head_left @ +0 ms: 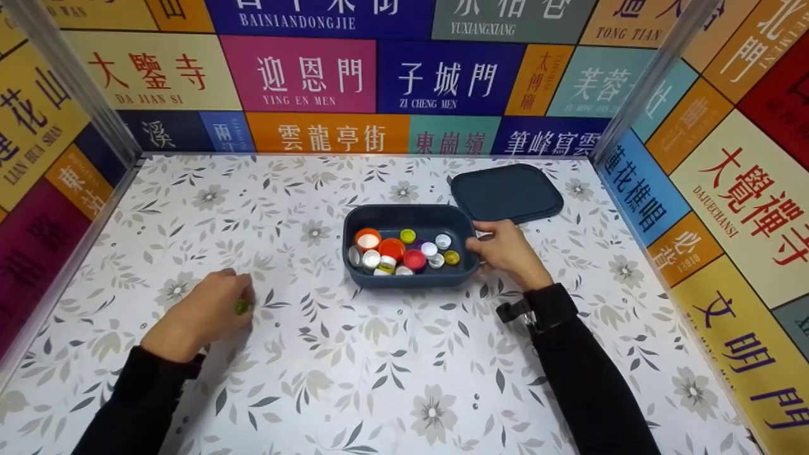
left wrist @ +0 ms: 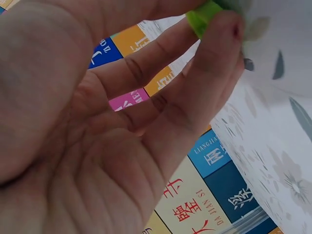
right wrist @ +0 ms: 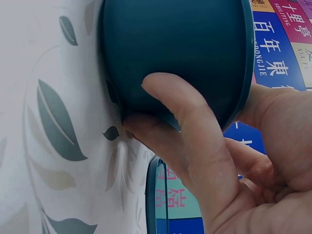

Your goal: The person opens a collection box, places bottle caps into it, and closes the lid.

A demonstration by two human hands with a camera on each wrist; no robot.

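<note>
My left hand (head_left: 205, 313) is low over the left part of the table and pinches a small green bottle cap (left wrist: 204, 18) between its fingertips. In the head view only a little of that cap shows beside the fingers. A dark blue rectangular box (head_left: 420, 280) stands at mid-table, open at the top. Inside lie several caps: orange, red, white, yellow-green and a purple one. At the box's right end my right hand (head_left: 510, 253) grips the wall. The right wrist view shows its fingers (right wrist: 195, 117) against the box's outer side.
Behind the box to the right, a dark blue lid (head_left: 509, 191) lies flat on the table. A floral white cloth (head_left: 354, 379) covers the tabletop. Upright panels (head_left: 303, 72) with coloured lettered blocks enclose the table at the back, left and right.
</note>
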